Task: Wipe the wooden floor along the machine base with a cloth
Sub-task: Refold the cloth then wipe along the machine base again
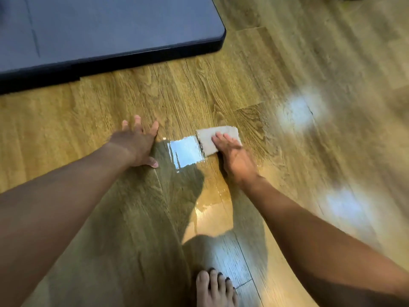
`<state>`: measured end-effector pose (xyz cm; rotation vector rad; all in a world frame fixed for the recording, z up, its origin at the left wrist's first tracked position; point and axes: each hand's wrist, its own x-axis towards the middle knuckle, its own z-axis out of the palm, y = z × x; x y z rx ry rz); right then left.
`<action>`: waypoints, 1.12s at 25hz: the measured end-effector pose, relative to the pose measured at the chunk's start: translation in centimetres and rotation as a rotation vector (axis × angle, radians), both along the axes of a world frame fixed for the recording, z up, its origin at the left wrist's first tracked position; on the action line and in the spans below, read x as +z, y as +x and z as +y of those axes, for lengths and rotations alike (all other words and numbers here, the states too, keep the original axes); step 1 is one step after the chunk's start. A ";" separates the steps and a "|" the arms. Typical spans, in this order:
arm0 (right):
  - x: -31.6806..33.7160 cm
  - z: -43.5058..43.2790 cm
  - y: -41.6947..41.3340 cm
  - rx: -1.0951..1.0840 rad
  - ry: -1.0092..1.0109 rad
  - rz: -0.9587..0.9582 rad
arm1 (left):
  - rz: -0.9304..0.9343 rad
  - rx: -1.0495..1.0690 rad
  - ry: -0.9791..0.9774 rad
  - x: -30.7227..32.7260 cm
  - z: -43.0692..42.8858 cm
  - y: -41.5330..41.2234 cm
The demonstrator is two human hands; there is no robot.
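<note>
Right hand (pixel 234 151) is flat, fingers straight and together, palm down on the cloth (pixel 207 140); it presses, I see no curl round it. Left hand (pixel 138 145) is fully spread, fingers splayed, palm planted on the wooden floor (pixel 287 52), holding nothing. The cloth is a small pale folded rectangle at frame centre, lying flat on the floor, its right lower part under the right hand's fingers. It sits below the rounded corner of the machine base (pixel 110 29), not touching it, with bare planks between. The base is a dark grey slab with a black edge, filling the upper left of the frame. A glossy wet streak (pixel 186 151) runs between the two hands, touching the cloth's left edge. The floor is wood-grain planks, blurred toward the right of the frame. Count: two hands, one cloth, one base, one bare foot (pixel 214 289) at bottom centre, two bright glare patches (pixel 296 111) on the right.
</note>
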<state>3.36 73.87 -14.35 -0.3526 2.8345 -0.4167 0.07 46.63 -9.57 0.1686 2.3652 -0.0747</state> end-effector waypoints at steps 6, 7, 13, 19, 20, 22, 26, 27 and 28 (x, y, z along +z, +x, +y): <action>-0.1 3.6 10.2 0.056 -0.128 0.119 | 0.063 -0.087 0.056 0.1 3.5 -5.2; -0.3 3.5 8.7 0.058 -0.110 0.132 | 0.028 -0.080 0.040 0.1 4.0 -6.3; -1.3 0.3 -9.9 0.022 -0.058 0.091 | -0.065 -0.083 0.003 -1.1 5.0 -7.9; -2.8 -0.9 -24.9 0.051 -0.011 0.136 | -0.076 -0.095 0.037 -1.4 5.1 -8.3; -2.8 -1.2 -25.9 0.018 -0.019 0.135 | -0.080 -0.091 0.036 -1.3 5.1 -8.4; -2.8 -1.9 -25.4 -0.059 -0.064 0.128 | -0.088 -0.073 0.041 -1.2 5.0 -8.7; -2.4 0.0 -14.7 -0.090 -0.071 0.139 | -0.090 -0.083 0.059 -1.4 5.1 -8.8; -1.7 0.5 -11.7 -0.051 -0.053 0.141 | -0.086 -0.090 0.060 -1.6 5.0 -8.8; -1.3 1.1 -10.2 -0.006 -0.043 0.128 | -0.080 -0.091 0.057 -1.6 4.9 -8.9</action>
